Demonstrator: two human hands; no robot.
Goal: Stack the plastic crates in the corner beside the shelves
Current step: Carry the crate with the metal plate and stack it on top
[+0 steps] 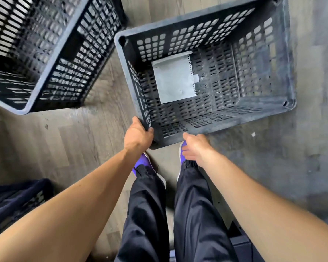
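Here, left hand (138, 134) grips the grey crate (284, 59) (near corner) — right hand (195, 148) open, beside its rim.

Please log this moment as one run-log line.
left hand: grip on near corner of dark perforated plastic crate | right hand: open, at near rim | white paper sheet inside

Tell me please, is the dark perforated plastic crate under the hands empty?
No: the dark perforated plastic crate holds one grey paper sheet flat on its floor.

Near crate (206, 127) on floor (64, 140) — paper sheet (174, 78) inside it; second crate (45, 53) to its left, apart.
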